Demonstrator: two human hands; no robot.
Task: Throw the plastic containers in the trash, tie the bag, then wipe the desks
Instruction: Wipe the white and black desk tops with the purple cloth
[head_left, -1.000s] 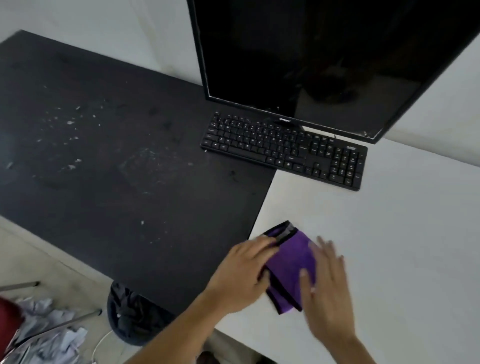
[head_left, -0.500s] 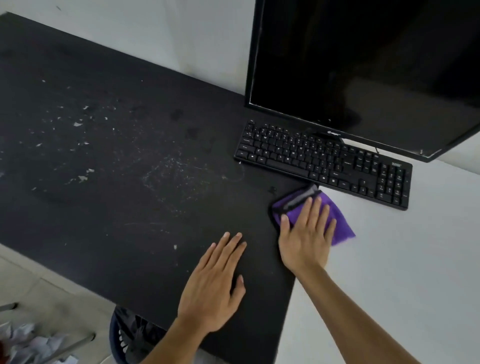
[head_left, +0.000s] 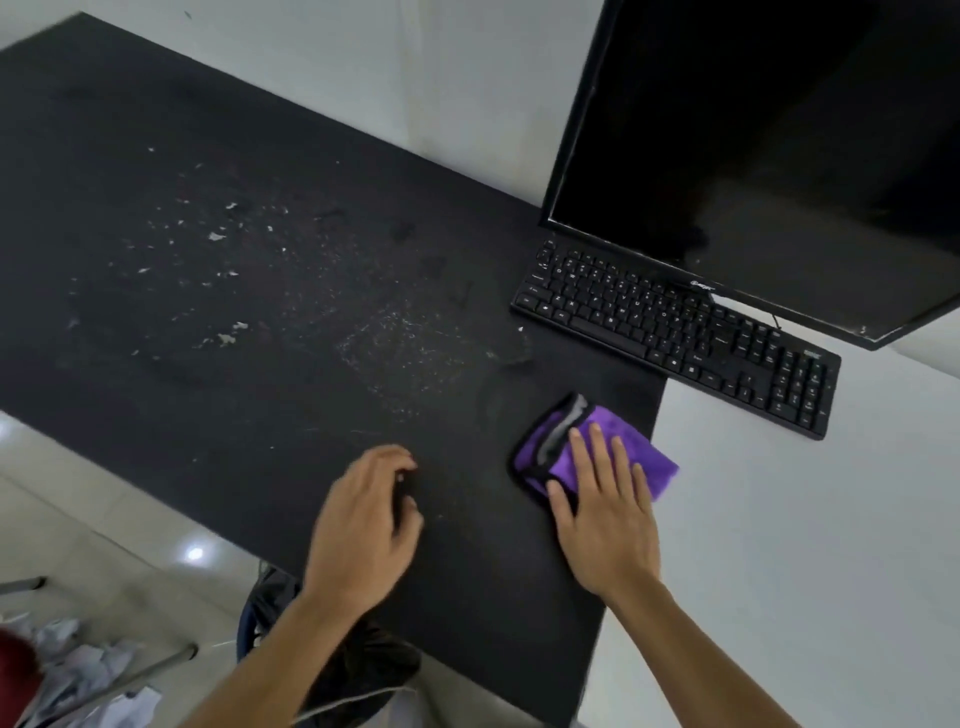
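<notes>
Across the black desk (head_left: 260, 364), from nine to twelve o'clock, pale specks (head_left: 223, 236) lie unwiped, so we judge the wiping barely begun; the white desk (head_left: 805, 545) waits at three. Toward five, our right hand (head_left: 605, 525) presses flat-fingered on the purple cloth (head_left: 628, 441) by the desks' seam. Our left hand (head_left: 363, 514), loosely curled at six, holds nothing.

i'm looking at an office: a dark monitor (head_left: 753, 156) and black keyboard (head_left: 675, 332) sit far right on adjoining black (head_left: 208, 260) and white worktops (head_left: 805, 519).
</notes>
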